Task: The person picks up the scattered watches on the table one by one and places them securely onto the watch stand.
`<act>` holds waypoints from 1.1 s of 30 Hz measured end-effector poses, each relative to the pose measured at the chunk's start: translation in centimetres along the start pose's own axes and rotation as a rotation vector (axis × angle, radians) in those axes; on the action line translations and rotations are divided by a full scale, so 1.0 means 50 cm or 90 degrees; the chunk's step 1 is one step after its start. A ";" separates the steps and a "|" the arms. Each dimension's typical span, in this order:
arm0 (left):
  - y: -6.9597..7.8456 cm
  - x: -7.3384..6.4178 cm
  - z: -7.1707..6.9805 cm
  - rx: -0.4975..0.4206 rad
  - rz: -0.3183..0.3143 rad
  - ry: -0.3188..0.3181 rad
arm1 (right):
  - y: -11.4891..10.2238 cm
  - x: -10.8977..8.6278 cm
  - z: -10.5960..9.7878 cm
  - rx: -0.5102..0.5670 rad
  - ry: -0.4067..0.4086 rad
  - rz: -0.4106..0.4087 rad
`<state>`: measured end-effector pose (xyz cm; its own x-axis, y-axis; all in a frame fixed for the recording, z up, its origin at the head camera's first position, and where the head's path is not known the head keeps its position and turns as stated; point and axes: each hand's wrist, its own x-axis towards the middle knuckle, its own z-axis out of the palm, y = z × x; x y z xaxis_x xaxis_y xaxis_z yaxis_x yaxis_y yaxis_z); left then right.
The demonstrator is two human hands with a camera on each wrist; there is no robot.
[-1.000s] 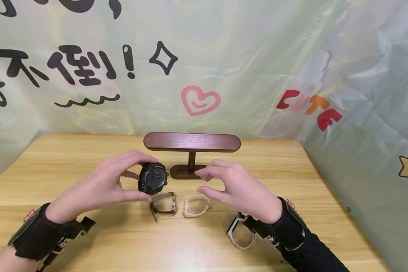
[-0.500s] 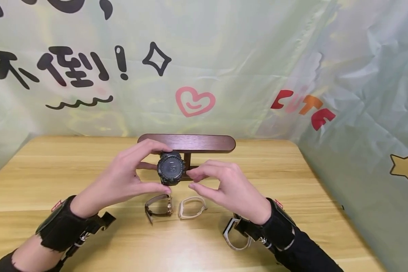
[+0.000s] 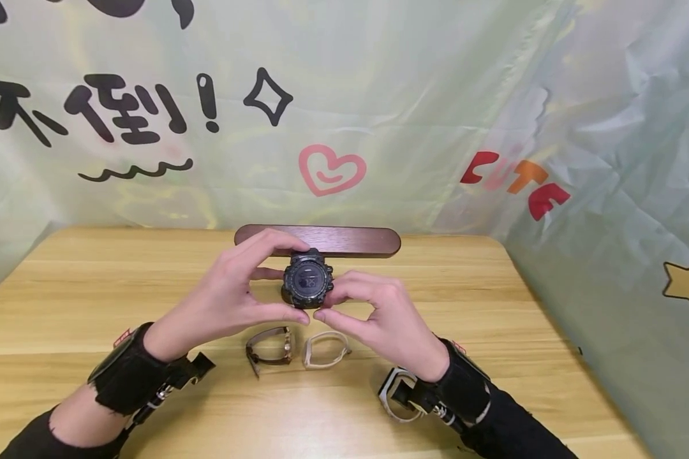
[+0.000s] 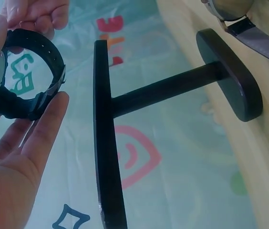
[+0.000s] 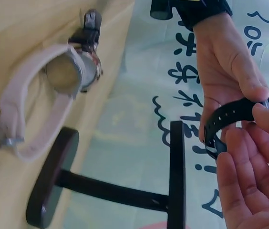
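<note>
A black digital wristwatch is held up in front of the dark wooden watch stand. My left hand grips it, index finger at its top and thumb at its bottom in the head view. From the other side, my right hand pinches its right edge, thumb close under the case. The strap forms a closed loop in the left wrist view. Below the hands, a watch with a dark strap and one with a white strap lie on the table.
A white band with a black face lies near my right wrist, partly hidden behind the wrist camera. The wooden table ends at a printed cloth backdrop behind and to the right. The stand's foot rests on the table.
My left hand has carried the black watch rightward and slightly up, in front of the stand. The right hand has come in from beside it to the watch's edge.
</note>
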<state>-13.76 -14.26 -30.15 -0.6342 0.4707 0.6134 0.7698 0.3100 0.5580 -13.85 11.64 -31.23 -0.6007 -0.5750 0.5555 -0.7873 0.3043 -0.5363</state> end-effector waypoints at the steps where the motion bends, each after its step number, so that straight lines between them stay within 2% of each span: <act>1: 0.000 0.000 0.001 -0.001 0.001 0.000 | 0.001 -0.001 0.002 0.004 0.003 -0.001; 16: -0.008 -0.003 0.010 -0.022 -0.011 0.002 | 0.012 -0.003 0.022 0.041 0.042 -0.021; 21: -0.011 -0.001 0.012 -0.001 0.003 0.002 | 0.012 -0.005 0.021 0.033 0.054 -0.036; 25: -0.014 0.001 0.010 0.037 0.030 0.015 | 0.016 -0.006 0.019 0.032 0.068 -0.066; 33: -0.015 -0.002 -0.008 0.042 0.047 0.044 | 0.022 -0.003 0.009 0.024 0.097 -0.098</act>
<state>-14.28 -14.86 -30.41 -0.5775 0.4370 0.6896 0.8161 0.3315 0.4734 -14.53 11.71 -32.20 -0.4901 -0.4903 0.7207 -0.8672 0.1911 -0.4598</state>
